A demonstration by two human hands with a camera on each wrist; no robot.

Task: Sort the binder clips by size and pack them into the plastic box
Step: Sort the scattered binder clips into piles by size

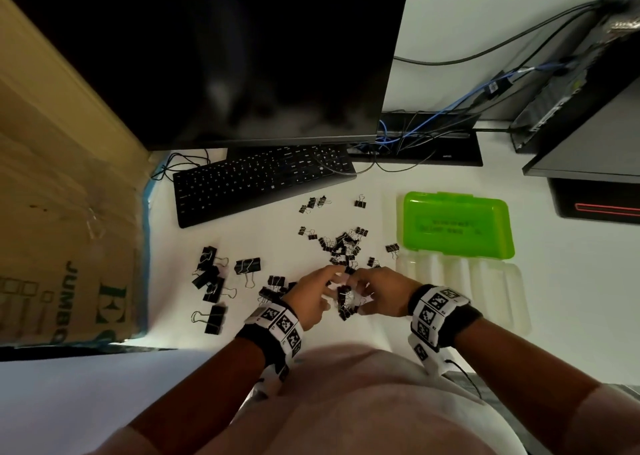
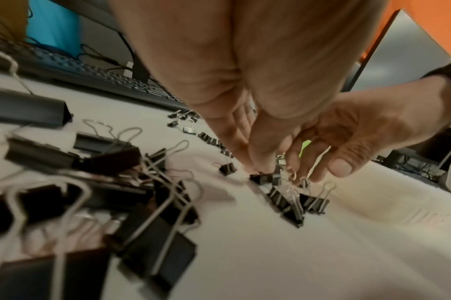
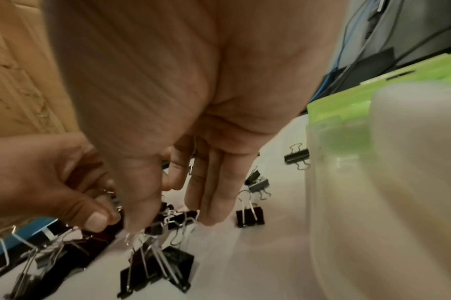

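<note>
Black binder clips in three sizes lie on the white desk. Large clips (image 1: 211, 274) are at the left, medium clips (image 1: 273, 285) sit by my left wrist, and a small-clip pile (image 1: 343, 243) is ahead of my hands. My left hand (image 1: 329, 286) and right hand (image 1: 360, 291) meet over a cluster of small clips (image 1: 346, 304). The left hand (image 2: 257, 166) pinches clips at its fingertips. The right hand (image 3: 175, 221) points down, with a clip's wire handle showing between its fingers. The plastic box lies open at the right, with green lid (image 1: 457, 226) and clear base (image 1: 464, 291).
A black keyboard (image 1: 263, 180) and a dark monitor (image 1: 221, 56) stand behind the clips. A cardboard box (image 1: 62, 212) walls the left side. Cables (image 1: 433, 132) and a computer case (image 1: 581, 83) fill the back right. Stray small clips (image 1: 313, 203) lie near the keyboard.
</note>
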